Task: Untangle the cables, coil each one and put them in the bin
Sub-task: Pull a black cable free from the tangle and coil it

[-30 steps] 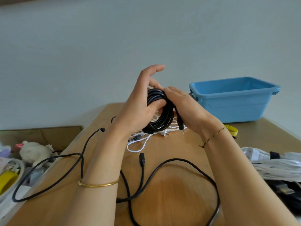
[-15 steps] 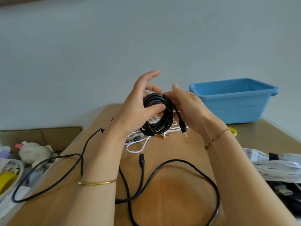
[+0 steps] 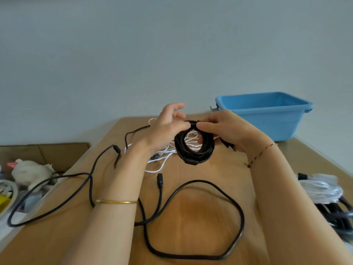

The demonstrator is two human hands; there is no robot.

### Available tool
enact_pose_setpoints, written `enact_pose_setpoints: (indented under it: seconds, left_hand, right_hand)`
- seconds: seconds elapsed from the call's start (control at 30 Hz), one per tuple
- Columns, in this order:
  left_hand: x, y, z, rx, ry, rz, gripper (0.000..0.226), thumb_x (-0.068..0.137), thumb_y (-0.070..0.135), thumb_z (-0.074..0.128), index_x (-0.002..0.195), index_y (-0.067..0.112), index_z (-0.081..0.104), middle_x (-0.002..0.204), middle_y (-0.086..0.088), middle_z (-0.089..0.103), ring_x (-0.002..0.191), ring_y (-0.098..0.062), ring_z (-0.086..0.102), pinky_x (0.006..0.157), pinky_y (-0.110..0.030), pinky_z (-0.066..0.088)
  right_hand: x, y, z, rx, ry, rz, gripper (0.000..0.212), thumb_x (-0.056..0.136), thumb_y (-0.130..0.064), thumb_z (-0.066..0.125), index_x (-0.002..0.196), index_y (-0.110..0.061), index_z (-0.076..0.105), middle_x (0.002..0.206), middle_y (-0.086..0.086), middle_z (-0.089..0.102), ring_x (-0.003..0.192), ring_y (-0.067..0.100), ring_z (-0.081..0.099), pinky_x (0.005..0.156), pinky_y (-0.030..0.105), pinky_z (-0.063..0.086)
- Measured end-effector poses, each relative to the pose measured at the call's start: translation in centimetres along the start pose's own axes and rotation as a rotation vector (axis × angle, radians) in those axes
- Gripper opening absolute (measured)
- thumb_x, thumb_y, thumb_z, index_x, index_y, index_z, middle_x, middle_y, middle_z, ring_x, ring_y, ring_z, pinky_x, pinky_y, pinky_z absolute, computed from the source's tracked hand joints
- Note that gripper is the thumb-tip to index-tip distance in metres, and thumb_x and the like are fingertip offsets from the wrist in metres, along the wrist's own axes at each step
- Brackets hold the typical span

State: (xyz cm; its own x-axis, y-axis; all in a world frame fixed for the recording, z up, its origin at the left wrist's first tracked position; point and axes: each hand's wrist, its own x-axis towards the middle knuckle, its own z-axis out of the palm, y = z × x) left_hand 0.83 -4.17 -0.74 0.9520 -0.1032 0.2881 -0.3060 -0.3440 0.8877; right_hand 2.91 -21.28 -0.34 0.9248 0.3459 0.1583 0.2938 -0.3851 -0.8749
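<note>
A coiled black cable (image 3: pixel 193 152) hangs above the wooden table (image 3: pixel 200 211). My left hand (image 3: pixel 166 129) pinches the top of the coil from the left. From the right, my right hand (image 3: pixel 227 129) pinches the same spot, and the cable's plug end sticks out under its palm. A loose black cable (image 3: pixel 191 222) lies spread over the near table. Behind the coil lies a tangled white cable (image 3: pixel 162 159). The blue bin (image 3: pixel 267 113) stands at the far right of the table.
A bundle of white and black cables (image 3: pixel 322 188) lies at the table's right edge. Left of the table is a cardboard box (image 3: pixel 44 155) with a white soft toy (image 3: pixel 30 173) and other small items.
Both hands have lowered the black coil and turned it so its ring faces me. The grip has shifted to the coil's top, with thumbs and fingers meeting there.
</note>
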Motion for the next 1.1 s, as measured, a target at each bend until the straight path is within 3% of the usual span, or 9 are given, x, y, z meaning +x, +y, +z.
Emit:
enact_pose_setpoints:
  seconds: [0.1,0.2,0.3,0.4,0.53,0.7,0.87,0.97,1.1]
  left_hand:
    - [-0.2,-0.3,-0.2,0.253,-0.002,-0.082,0.030,0.092,0.033,0.055,0.119,0.020,0.051,0.117,0.001,0.054,0.108,-0.016,0.057,0.098,-0.039,0.047]
    - [-0.7,0.0,0.0,0.626,-0.267,-0.146,0.026,0.096,0.035,0.051,0.110,0.016,0.060,0.099,0.003,0.065,0.087,-0.014,0.066,0.079,-0.034,0.055]
    - [-1.6,0.6,0.9,0.939,-0.647,-0.354,0.038,0.095,0.042,0.053,0.117,0.011,0.058,0.088,0.003,0.062,0.072,-0.009,0.062,0.063,-0.021,0.049]
    - [-2.4,-0.3,0.9,1.084,-0.619,-0.382,0.033,0.092,0.042,0.057,0.100,0.010,0.058,0.077,0.001,0.053,0.061,-0.011,0.051,0.055,-0.022,0.040]
    - [-3.5,-1.5,-1.2,1.078,-0.414,-0.369,0.041,0.093,0.027,0.056,0.064,0.008,0.034,0.055,-0.001,0.035,0.044,-0.015,0.030,0.049,-0.025,0.026]
    - [-6.0,-1.2,-2.9,1.083,-0.529,-0.430,0.039,0.093,0.048,0.052,0.073,0.014,0.056,0.064,0.004,0.052,0.054,-0.011,0.047,0.053,-0.022,0.037]
    - [-8.3,-1.6,-2.2,1.003,-0.733,-0.476,0.039,0.076,0.059,0.068,0.090,0.023,0.059,0.093,0.007,0.059,0.085,-0.012,0.054,0.076,-0.027,0.045]
    - [-9.1,-2.3,-2.3,0.995,-0.673,-0.435,0.024,0.083,0.037,0.071,0.095,0.021,0.058,0.100,0.000,0.061,0.084,-0.015,0.056,0.073,-0.028,0.047]
    - [-9.9,-1.3,-3.2,0.591,-0.422,-0.353,0.007,0.096,0.012,0.049,0.100,0.009,0.054,0.083,-0.005,0.063,0.061,-0.012,0.060,0.052,-0.022,0.052]
  right_hand:
    - [-0.1,1.7,-1.1,-0.193,0.081,0.220,0.029,0.091,-0.020,0.059,0.088,0.008,0.062,0.075,0.025,0.065,0.065,0.038,0.064,0.070,0.047,0.056]
    - [-0.7,3.3,-1.2,-0.277,0.167,0.393,0.022,0.092,-0.013,0.057,0.077,0.002,0.052,0.069,0.019,0.057,0.056,0.031,0.059,0.058,0.039,0.055]
    - [-0.6,4.6,-0.8,-0.245,0.264,0.447,0.024,0.093,-0.009,0.052,0.072,-0.002,0.045,0.083,0.022,0.058,0.078,0.041,0.065,0.071,0.051,0.057]
    - [-0.5,5.3,-0.4,-0.444,0.236,0.467,0.019,0.094,-0.005,0.046,0.077,0.001,0.051,0.095,0.021,0.061,0.088,0.036,0.062,0.085,0.043,0.053]
    - [-1.0,5.6,0.5,-0.740,0.123,0.475,0.022,0.095,-0.013,0.047,0.106,0.002,0.059,0.090,0.012,0.049,0.084,0.026,0.047,0.078,0.035,0.043]
    - [-1.5,4.7,1.8,-0.765,0.198,0.501,0.025,0.091,-0.012,0.048,0.112,-0.003,0.058,0.110,0.018,0.058,0.105,0.034,0.053,0.084,0.039,0.045]
    - [-2.4,2.3,4.0,-0.820,0.334,0.188,0.032,0.091,0.001,0.042,0.121,-0.002,0.053,0.125,0.017,0.050,0.116,0.035,0.045,0.088,0.040,0.043]
    - [-2.5,1.3,5.7,-0.763,0.142,-0.015,0.038,0.090,0.002,0.042,0.124,-0.008,0.056,0.124,0.012,0.058,0.111,0.028,0.054,0.089,0.036,0.047]
    - [-3.1,0.3,7.4,-0.587,-0.234,-0.189,0.029,0.091,-0.007,0.048,0.115,-0.013,0.065,0.110,0.003,0.066,0.104,0.018,0.058,0.088,0.027,0.043]
